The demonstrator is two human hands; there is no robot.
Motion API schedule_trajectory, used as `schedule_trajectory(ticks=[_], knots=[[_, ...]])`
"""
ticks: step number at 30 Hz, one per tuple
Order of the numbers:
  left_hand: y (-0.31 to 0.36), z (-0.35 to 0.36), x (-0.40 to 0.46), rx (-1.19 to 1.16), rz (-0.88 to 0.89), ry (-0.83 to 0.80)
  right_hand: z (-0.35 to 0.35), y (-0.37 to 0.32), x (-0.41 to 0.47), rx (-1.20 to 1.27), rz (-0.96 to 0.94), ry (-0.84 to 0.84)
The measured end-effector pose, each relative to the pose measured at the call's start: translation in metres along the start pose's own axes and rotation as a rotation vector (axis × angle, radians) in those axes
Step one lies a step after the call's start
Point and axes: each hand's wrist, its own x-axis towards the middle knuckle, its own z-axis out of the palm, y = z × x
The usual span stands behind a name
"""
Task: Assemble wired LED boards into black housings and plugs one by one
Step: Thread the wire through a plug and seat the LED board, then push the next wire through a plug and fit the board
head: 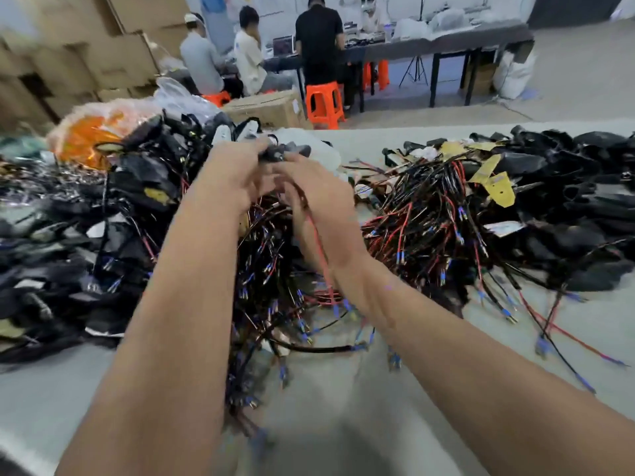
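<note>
Left hand: gripped black housing, raised above the wire heap.
Right hand: fingers curled at housing; red lead trailed down palm; blurred.
Advice: likely seating step; steady housing, feed lead straight.

The housings look like matt black plastic, and the wires have smooth red and black insulation with blue tips. The table is matt grey. The stools are glossy orange plastic, the boxes plain brown cardboard.
</note>
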Motion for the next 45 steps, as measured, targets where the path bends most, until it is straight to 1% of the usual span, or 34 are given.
schedule_trajectory(ticks=[1,3,5,6,7,9,12,14,15,16,17,18,20,21,22,23,25,27,29,31,33,36,38,39,41,43,45], knots=[[0.007,-0.008,0.010,0.151,0.028,0.050,0.011,0.002,-0.001,-0.059,0.002,-0.135],[0.015,-0.021,0.024,0.448,0.077,0.105,0.035,0.008,-0.007,-0.188,0.057,-0.478],[0.015,-0.024,0.028,0.894,0.138,0.178,0.059,0.014,-0.014,-0.380,0.086,-0.752],[0.011,-0.023,0.028,1.098,0.182,0.184,0.069,0.015,-0.015,-0.412,0.106,-0.814],[0.006,-0.021,0.025,1.219,0.192,0.165,0.075,0.014,-0.015,-0.407,0.144,-0.839],[-0.008,-0.017,0.022,1.310,0.163,0.137,0.083,0.012,-0.013,-0.398,0.154,-0.839],[-0.020,-0.008,0.020,1.384,0.128,0.148,0.075,0.015,-0.010,-0.443,0.098,-0.925],[-0.021,0.002,0.017,1.368,0.100,0.202,0.059,0.015,-0.010,-0.480,-0.008,-0.879],[-0.021,0.005,0.015,1.354,0.100,0.238,0.048,0.015,-0.010,-0.449,-0.041,-0.837],[-0.022,0.010,0.012,1.352,0.108,0.272,0.034,0.016,-0.012,-0.348,-0.015,-0.782],[-0.024,0.014,0.008,1.336,0.138,0.318,0.018,0.018,-0.013,-0.254,0.062,-0.712],[-0.026,0.019,0.003,1.303,0.193,0.371,0.001,0.021,-0.015,-0.223,0.121,-0.611],[-0.034,0.040,-0.006,1.180,0.384,0.430,-0.036,0.030,-0.017,-0.313,0.246,-0.369],[-0.040,0.057,-0.010,1.103,0.483,0.407,-0.053,0.037,-0.017,-0.368,0.309,-0.265],[-0.048,0.077,-0.014,1.044,0.536,0.343,-0.070,0.044,-0.016,-0.395,0.364,-0.163],[-0.056,0.096,-0.016,1.020,0.540,0.252,-0.085,0.051,-0.014,-0.405,0.407,-0.075],[-0.076,0.135,-0.017,1.066,0.503,0.054,-0.113,0.066,-0.012,-0.448,0.503,0.041],[-0.096,0.163,-0.012,1.156,0.462,-0.053,-0.136,0.082,-0.013,-0.488,0.576,0.080],[-0.109,0.177,-0.006,1.209,0.450,-0.066,-0.148,0.092,-0.016,-0.446,0.620,0.090],[-0.116,0.184,-0.006,1.206,0.472,-0.031,-0.154,0.098,-0.017,-0.360,0.665,0.094],[-0.118,0.187,-0.014,1.150,0.522,0.029,-0.156,0.103,-0.015,-0.266,0.747,0.136],[-0.121,0.191,-0.038,1.084,0.629,0.090,-0.163,0.108,-0.008,-0.054,0.966,0.238],[-0.126,0.194,-0.057,1.101,0.687,0.103,-0.169,0.105,-0.005,0.113,1.066,0.250],[-0.129,0.195,-0.067,1.064,0.683,0.094,-0.173,0.102,-0.004,0.186,1.076,0.254],[-0.136,0.198,-0.082,0.925,0.655,0.023,-0.184,0.093,-0.006,0.292,1.050,0.258],[-0.144,0.201,-0.095,0.779,0.651,-0.068,-0.202,0.086,-0.011,0.289,0.986,0.240],[-0.149,0.207,-0.107,0.568,0.633,-0.163,-0.228,0.079,-0.020,0.258,0.913,0.240]])
